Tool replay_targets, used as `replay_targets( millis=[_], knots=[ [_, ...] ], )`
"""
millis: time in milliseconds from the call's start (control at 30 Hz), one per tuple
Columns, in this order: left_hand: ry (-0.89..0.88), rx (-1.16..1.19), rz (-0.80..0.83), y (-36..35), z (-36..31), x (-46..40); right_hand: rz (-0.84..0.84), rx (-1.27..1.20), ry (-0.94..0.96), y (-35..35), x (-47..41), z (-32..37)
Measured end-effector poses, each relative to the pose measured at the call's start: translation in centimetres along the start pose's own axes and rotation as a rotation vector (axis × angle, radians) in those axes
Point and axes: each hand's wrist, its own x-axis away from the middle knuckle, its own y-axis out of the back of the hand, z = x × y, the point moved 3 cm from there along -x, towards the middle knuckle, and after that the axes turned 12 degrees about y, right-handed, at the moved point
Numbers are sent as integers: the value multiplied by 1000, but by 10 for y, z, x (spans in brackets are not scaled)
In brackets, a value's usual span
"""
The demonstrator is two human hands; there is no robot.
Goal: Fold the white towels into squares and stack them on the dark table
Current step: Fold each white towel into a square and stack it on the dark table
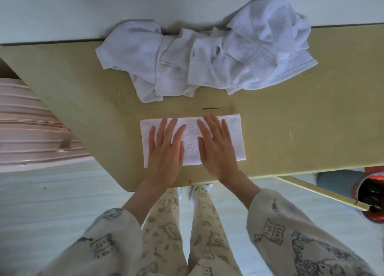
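A white towel point(191, 140), folded into a long rectangle, lies flat near the front edge of the olive-tan table point(301, 130). My left hand point(166, 149) rests palm down on its left half with fingers spread. My right hand point(216, 147) presses flat on its right half the same way. Neither hand grips anything. A crumpled heap of white towels point(207, 57) sits at the table's far edge against the wall.
A pink ribbed plastic container point(29, 126) stands left of the table. A red and black round object point(369, 194) sits at the right, below the table's front edge. A thin wooden strip point(322, 192) runs toward it. Pale floor lies below.
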Motion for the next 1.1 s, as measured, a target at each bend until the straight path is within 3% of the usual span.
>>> replay_targets(
  millis=[133, 333, 533, 633, 700, 800, 900, 1100],
  knots=[
    [31, -105, 80, -22, 11, -10, 108, 88, -30, -20, 3, -18],
    [-16, -289, 21, -29, 18, -10, 170, 264, -5, -16, 15, -43],
    [-23, -306, 74, -27, 17, -10, 260, 288, -33, -18, 14, -43],
    [-8, -143, 79, -18, 20, -9, 264, 276, -49, -15, 13, -43],
    [133, 52, -8, -5, 29, -5, 240, 252, -57, -10, 12, -38],
    [512, 172, -169, 15, 47, -2, 215, 197, 4, -10, 8, -22],
    [891, 239, -84, 23, 59, -6, 253, 198, 51, -23, 1, -8],
    [960, 230, 106, 28, 58, -17, 234, 220, 16, -32, 2, -3]
  ],
)
